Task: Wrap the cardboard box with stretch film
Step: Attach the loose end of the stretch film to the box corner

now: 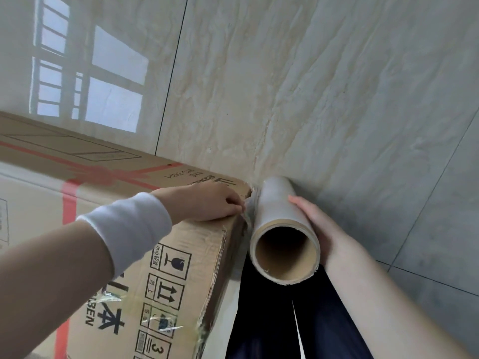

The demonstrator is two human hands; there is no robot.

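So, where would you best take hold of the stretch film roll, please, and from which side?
Probably around the barrel of the stretch film roll, from its right side, as the right hand does: the roll stands beside the cardboard box corner, and film leaves toward the left hand there.

Glossy beige marble-patterned floor tiles (285,86) are lying underfoot. A window reflection (103,81) is showing on them. A dark grout line (173,73) is running just right of that reflection. Dark trousers (272,320) are showing, in part, well below and right of it.
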